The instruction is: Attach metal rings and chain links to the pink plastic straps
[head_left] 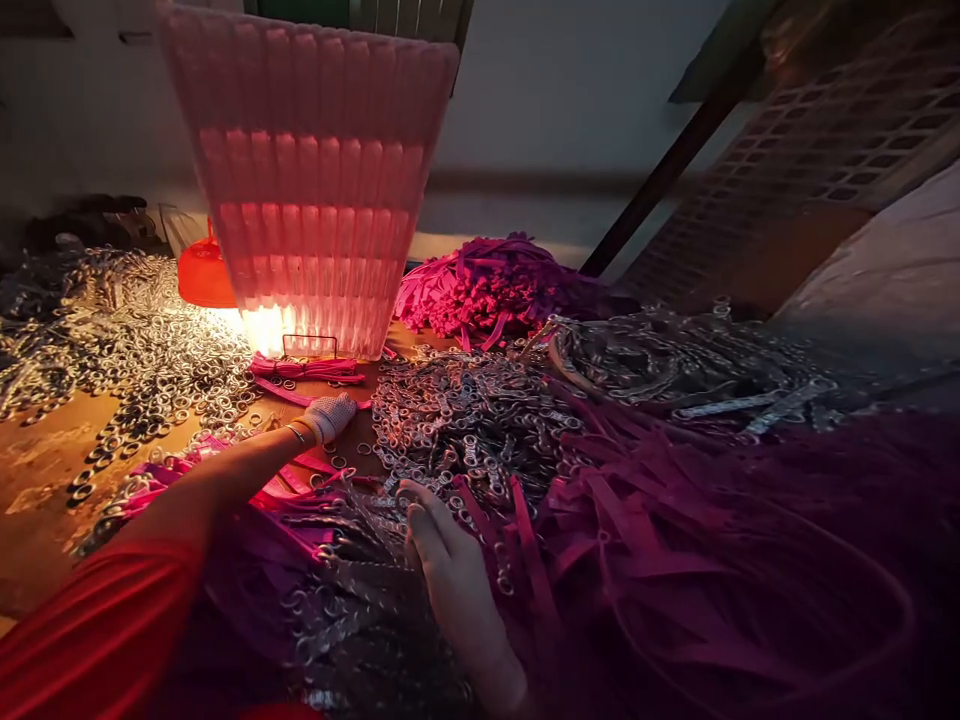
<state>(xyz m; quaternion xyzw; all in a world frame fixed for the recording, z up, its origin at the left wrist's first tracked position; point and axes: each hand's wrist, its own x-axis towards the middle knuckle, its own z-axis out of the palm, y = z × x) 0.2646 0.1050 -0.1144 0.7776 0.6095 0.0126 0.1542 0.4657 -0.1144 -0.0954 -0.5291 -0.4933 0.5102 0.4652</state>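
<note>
My left hand point(330, 418), in a white knit glove, reaches over the table with its fingers closed. A flat pink strap point(281, 391) runs to it and shows again past its fingertips, so the hand appears to grip it. Loose metal rings point(364, 449) lie beside that hand. My right hand point(450, 560) is nearer, at the front edge of a heap of metal links point(480, 420). Its fingers are loosely bent and no thing shows in them; the fingertips are partly dim. Below my left forearm lie pink straps with metal ends point(322, 530).
A lit red lamp point(206, 275) stands behind a tall ribbed translucent panel point(307, 190) on a wire stand. Metal rings point(172, 340) spread at left. A bound pink bundle point(307, 369) lies before the panel. Magenta strap piles stand at the back point(495, 290) and right point(675, 540).
</note>
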